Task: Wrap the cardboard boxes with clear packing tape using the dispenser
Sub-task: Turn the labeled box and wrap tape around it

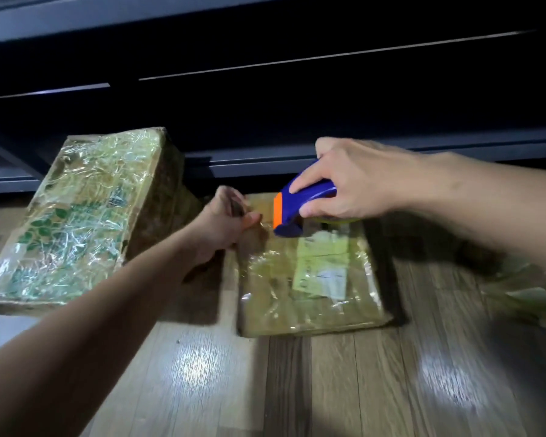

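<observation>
- Floor (328, 389) of pale wood planks carries everything we see; two cardboard boxes lie on it, near each other but apart.
- The smaller box (309, 298) lies flat in the middle, its top glossy with clear tape (265, 263) over a pale label (323, 266).
- Our right hand (353, 181) holds the blue-and-orange dispenser (297, 203) over the far end of that box's top.
- Its fingers (306, 178) are curled round the blue body, the index finger lying along the upper side.
- The dispenser's orange-edged nose points left and down towards the box top; motion blur keeps us from telling whether it touches.
- Our left hand (224, 222) grips the far left corner of the same box, with its fingers curled over the edge.
- Its thumb (251, 219) is pressed on top, just beside the dispenser's nose.
- The larger box (76, 216) lies to the left, covered in crinkled clear tape with a green leaf print showing through.
- Dark shelving (265, 89) runs behind both boxes.
- A pale, blurred thing (524, 288) sits at the right edge; we cannot tell what it is.
</observation>
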### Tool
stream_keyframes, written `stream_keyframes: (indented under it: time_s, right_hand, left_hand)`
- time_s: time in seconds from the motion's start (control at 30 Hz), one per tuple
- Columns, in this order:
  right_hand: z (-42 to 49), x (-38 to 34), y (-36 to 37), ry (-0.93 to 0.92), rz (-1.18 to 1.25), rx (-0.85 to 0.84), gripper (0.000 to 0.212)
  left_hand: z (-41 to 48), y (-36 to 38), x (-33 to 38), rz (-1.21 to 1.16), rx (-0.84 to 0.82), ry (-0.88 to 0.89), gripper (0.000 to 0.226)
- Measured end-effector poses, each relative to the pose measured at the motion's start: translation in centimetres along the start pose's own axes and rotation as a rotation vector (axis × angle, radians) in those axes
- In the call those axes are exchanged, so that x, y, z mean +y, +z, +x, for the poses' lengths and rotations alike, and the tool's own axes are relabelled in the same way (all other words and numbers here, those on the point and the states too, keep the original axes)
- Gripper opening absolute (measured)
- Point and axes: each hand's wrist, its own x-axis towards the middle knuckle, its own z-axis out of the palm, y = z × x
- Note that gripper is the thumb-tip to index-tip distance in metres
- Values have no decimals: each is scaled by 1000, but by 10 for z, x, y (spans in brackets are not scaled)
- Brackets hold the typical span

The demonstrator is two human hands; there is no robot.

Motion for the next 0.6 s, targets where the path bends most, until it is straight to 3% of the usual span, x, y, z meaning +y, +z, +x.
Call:
stream_keyframes:
  time_s: [0.1, 0.27, 0.33, 0.47, 0.53, 0.6]
  right_hand:
    - [-3, 5, 12, 10, -88, -60, 50]
    - [2, 12, 12, 0, -105, -76, 51]
    - [3, 12, 12, -15, -113, -79, 51]
    - [3, 16, 12, -41, -133, -89, 53]
    - [2, 18, 12, -56, -147, -98, 54]
    - [2, 20, 11, -74, -165, -112, 55]
  left_hand:
    - [2, 13, -21, -53, 48, -26, 18]
    - [-5, 33, -20, -38, 37, 3, 40]
    - [-12, 49, -23, 164, 44, 94, 60]
    - [-24, 69, -25, 799, 194, 380, 62]
    - [-30, 74, -25, 1048, 58, 462, 76]
    - [-37, 76, -26, 1094, -114, 394, 94]
